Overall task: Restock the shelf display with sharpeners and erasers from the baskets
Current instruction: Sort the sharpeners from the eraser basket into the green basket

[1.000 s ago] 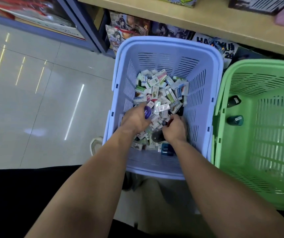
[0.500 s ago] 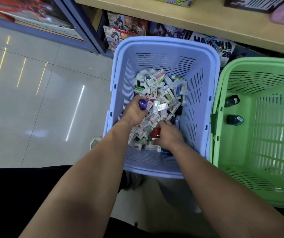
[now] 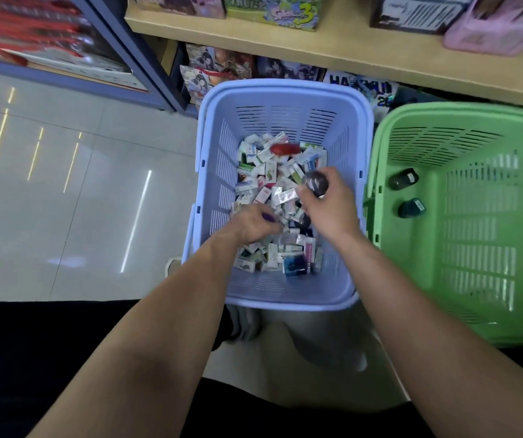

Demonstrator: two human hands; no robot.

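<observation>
Since the earlier frame, the right hand [image 3: 329, 210] has been raised out of the near part of the pile and shifted toward the right wall of the blue basket [image 3: 285, 87]. Its fingers are clamped on a dark sharpener [image 3: 317, 184], which is held just above the erasers [image 3: 272, 181]. A red piece [image 3: 284, 149], previously beside that hand, is now seen blurred at the far end of the pile; whether it has come to rest cannot be told.

The left hand [image 3: 252, 224] is kept low in the pile, with its fingers curled round a purple piece [image 3: 268, 217], as before. A blue sharpener [image 3: 296, 267] is left at the near edge of the pile.

Two sharpeners [image 3: 404, 179] are lying apart on the floor of the green basket [image 3: 443, 112], which is set just beside the blue one. From this it is judged that sharpeners are being sorted out of the mixed stock, and that the dark sharpener is likely intended for the green basket. Nothing has yet been placed on the shelf [image 3: 348, 56], so restocking itself is judged not to have begun.
</observation>
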